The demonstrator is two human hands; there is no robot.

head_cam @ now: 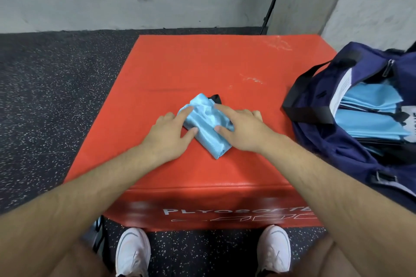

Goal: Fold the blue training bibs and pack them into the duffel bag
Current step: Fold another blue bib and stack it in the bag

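Left hand (166, 132) and right hand (245, 130), fingers extended, press a folded bib (207, 119) onto the red surface (202, 67); bag (326, 146), at right, holds stacked bibs (369, 123).

Bright, even indoor light on your surface (225, 69), seen through a wide-angle lens.
Shadows under your forearms (117, 177) are faint and soft; the forearms swell toward the lower corners from lens distortion; the white lettering (236, 211) on the near face is smeared by blur.
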